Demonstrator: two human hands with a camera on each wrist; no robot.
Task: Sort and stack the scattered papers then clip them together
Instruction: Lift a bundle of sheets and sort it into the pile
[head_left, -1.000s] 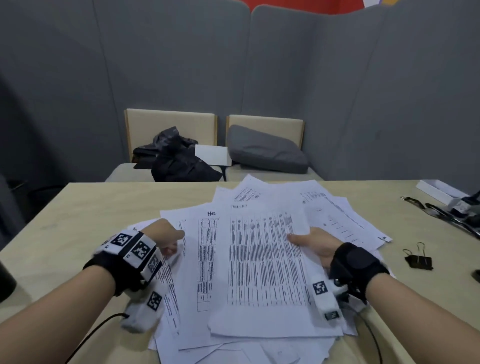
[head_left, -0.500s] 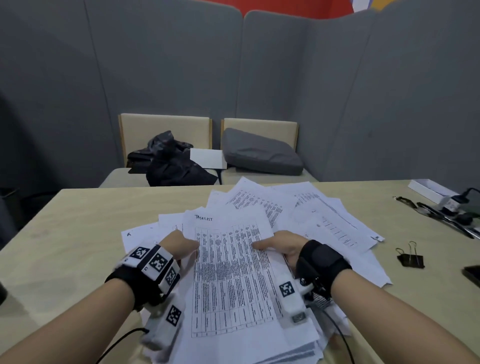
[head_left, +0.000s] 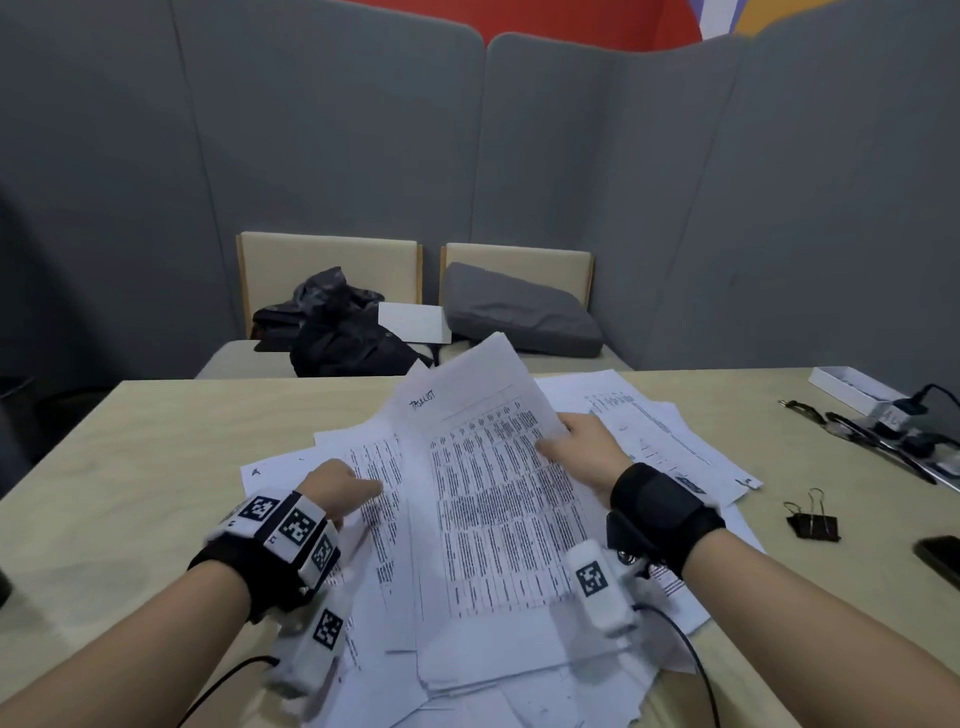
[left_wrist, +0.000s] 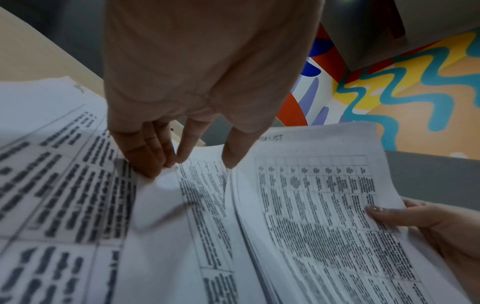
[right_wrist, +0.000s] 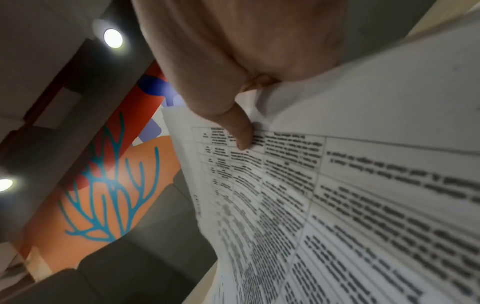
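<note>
White printed sheets (head_left: 649, 426) lie scattered and overlapping on the pale wooden table (head_left: 156, 467). My right hand (head_left: 576, 447) grips a stack of sheets (head_left: 493, 493) headed "TASKLIST" by its right edge, thumb (right_wrist: 241, 131) on top, and the far end is raised off the pile. My left hand (head_left: 348, 488) rests on the loose sheets (left_wrist: 78, 185) left of that stack, its fingertips (left_wrist: 153, 162) straight and pressing down on the paper. A black binder clip (head_left: 813, 525) lies on the table to the right, apart from both hands.
A dark phone (head_left: 940, 561) sits at the right edge, near a white box (head_left: 852, 387) and dark cables (head_left: 857, 431). Beyond the table stand two chairs holding a black bag (head_left: 337, 332) and a grey cushion (head_left: 519, 312). Grey partitions enclose the area.
My right hand has slid up the stack's right edge and lifted its far end off the pile. My left hand has come off the stack onto the sheets to its left.
</note>
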